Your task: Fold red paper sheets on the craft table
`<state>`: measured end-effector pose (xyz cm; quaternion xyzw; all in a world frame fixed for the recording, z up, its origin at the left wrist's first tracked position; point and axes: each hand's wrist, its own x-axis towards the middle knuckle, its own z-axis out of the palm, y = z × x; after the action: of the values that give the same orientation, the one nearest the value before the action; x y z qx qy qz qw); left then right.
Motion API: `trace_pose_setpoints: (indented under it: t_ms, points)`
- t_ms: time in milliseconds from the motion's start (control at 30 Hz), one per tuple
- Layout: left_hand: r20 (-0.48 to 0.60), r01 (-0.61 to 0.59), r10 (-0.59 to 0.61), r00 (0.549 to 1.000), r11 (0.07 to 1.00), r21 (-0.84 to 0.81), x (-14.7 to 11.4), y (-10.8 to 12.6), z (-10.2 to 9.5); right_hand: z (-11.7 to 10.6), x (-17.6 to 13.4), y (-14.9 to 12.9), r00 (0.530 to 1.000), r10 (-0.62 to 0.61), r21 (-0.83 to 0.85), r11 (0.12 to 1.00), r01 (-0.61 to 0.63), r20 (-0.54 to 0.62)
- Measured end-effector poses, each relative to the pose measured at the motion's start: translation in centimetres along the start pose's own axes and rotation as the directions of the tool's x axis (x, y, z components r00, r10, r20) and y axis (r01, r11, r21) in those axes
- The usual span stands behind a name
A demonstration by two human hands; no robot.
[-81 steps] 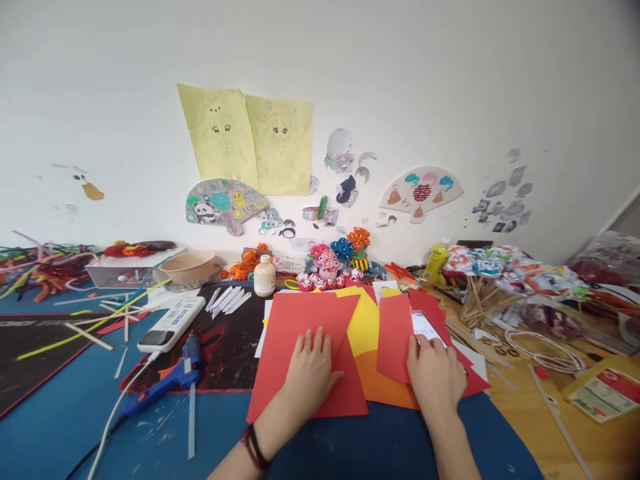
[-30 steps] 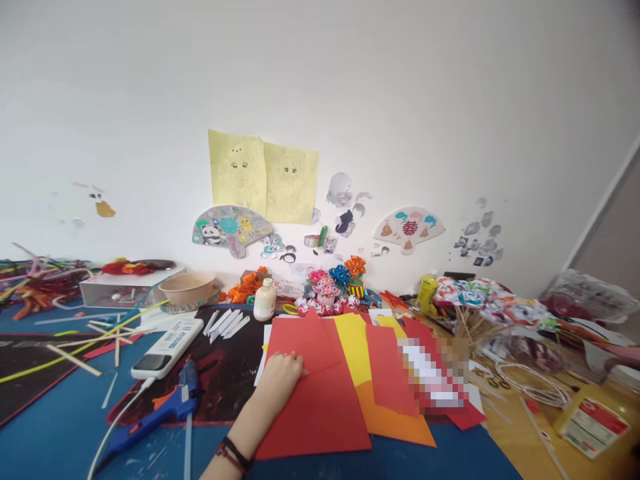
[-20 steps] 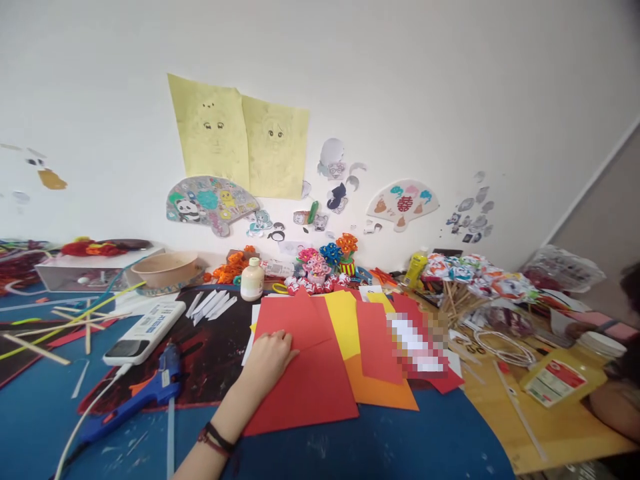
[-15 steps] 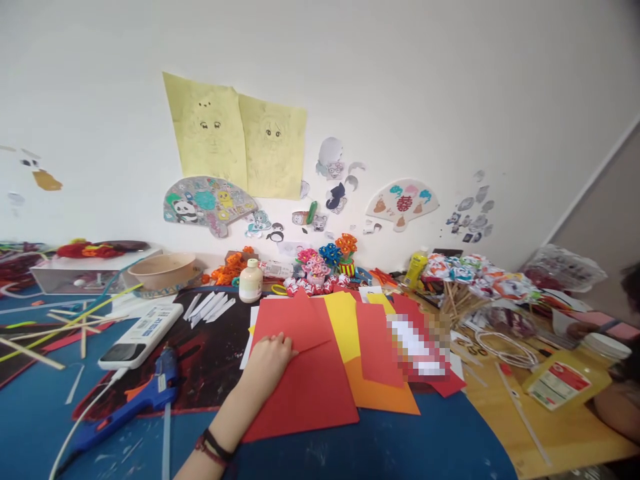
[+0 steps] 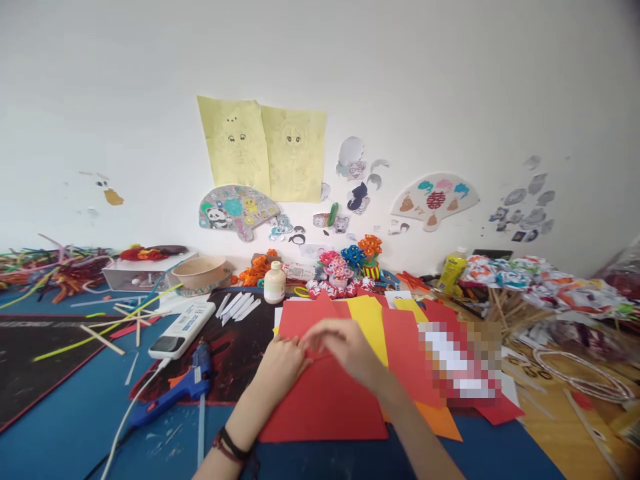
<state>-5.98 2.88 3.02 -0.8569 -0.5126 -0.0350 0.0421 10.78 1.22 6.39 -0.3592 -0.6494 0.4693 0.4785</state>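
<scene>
While the left hand (image 5: pixel 283 363) rests on the red paper (image 5: pixel 330 407) | right hand (image 5: pixel 350 343): arched close beside it, either grip unclear | paper: on counter (image 5: pixel 300 461), beneath both | press lightly to avoid creases.

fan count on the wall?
2. Panda fan at left, just below the yellow sheets; white fan with a red symbol at right. Both in full view; no partly hidden ones visible.
</scene>
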Motion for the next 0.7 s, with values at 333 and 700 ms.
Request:
trace_pose_setpoints:
  t_ms: [333, 700]
  points:
    - [-0.058, 0.192, -0.189, 0.980, 0.981, 0.036, -0.2, -0.3, -0.2, -9.1, 4.7, 12.1, 0.868, -0.042, -0.147, 0.989, -0.035, -0.494]
    - [-0.453, 0.032, -0.570, 0.685, 0.645, -0.764, -1.2, -2.6, -1.1, -8.1, 4.5, 11.3, 0.851, 0.076, 0.046, 0.997, -0.061, -0.519]
